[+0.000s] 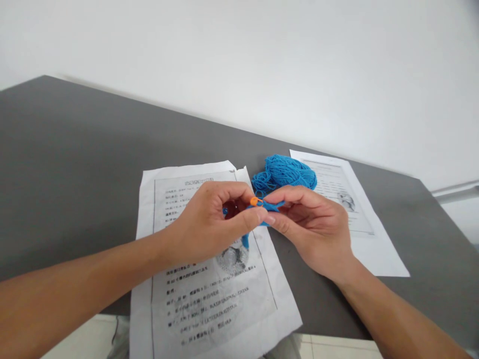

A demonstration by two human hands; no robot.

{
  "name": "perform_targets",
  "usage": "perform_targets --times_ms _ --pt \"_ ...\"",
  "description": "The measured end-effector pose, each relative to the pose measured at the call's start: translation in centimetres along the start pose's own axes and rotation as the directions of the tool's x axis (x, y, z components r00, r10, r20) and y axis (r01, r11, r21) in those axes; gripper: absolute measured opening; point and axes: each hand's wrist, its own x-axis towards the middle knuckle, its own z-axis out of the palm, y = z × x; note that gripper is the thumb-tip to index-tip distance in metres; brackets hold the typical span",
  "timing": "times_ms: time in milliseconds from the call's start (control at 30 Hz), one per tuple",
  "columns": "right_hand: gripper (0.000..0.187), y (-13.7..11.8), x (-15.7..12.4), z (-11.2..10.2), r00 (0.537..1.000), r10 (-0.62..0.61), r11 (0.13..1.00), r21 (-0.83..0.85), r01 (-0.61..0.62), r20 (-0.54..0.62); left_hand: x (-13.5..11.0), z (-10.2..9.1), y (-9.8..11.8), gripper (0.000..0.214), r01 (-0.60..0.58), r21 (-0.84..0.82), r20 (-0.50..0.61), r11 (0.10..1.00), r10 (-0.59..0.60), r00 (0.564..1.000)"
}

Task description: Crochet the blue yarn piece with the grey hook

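Note:
Both hands meet over a printed sheet, thumbs almost touching. Between them is a small piece of blue yarn work (272,206), partly hidden by the fingers. My left hand (220,214) pinches its left side, close to a small orange stitch marker (255,201). My right hand (318,224) grips the right side between thumb and index finger. A bit of blue yarn hangs below the left thumb. Just behind the hands lies a skein of blue yarn (290,172) with loose loops on its left.
A creased printed sheet (220,319) with text and a picture lies beneath the hands and reaches over the table's near edge. Another printed sheet (381,254) lies at the right, partly under the skein. The dark grey table (82,164) meets a white wall (239,65).

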Motion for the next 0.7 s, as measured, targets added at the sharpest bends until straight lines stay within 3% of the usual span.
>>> perform_targets --times_ms 100,200,333,500,700 --pt "0.026 0.1 0.0 0.0 1.0 0.008 1.0 0.026 -0.008 -0.006 0.2 -0.5 -0.1 0.028 0.024 -0.2 0.051 0.98 -0.014 0.999" --pt "0.033 0.3 -0.1 0.1 1.0 0.01 0.996 0.087 -0.01 0.002 0.5 -0.9 -0.1 0.012 0.067 -0.301 0.066 0.951 -0.049 0.997" --pt "0.041 0.7 -0.3 0.2 0.999 0.028 0.986 0.164 -0.034 0.044 0.8 -1.1 -0.2 0.004 0.117 -0.281 0.068 0.953 -0.102 0.992" --pt "0.047 0.9 -0.5 0.4 0.994 0.043 0.97 0.234 -0.064 0.097 0.9 -0.9 -0.7 0.002 0.062 -0.247 0.02 0.967 -0.059 0.998" --pt "0.05 1.0 -0.7 0.7 0.995 -0.01 0.967 0.254 -0.017 0.102 1.0 -1.0 -1.3 0.012 -0.03 -0.134 -0.048 0.991 0.024 0.999"
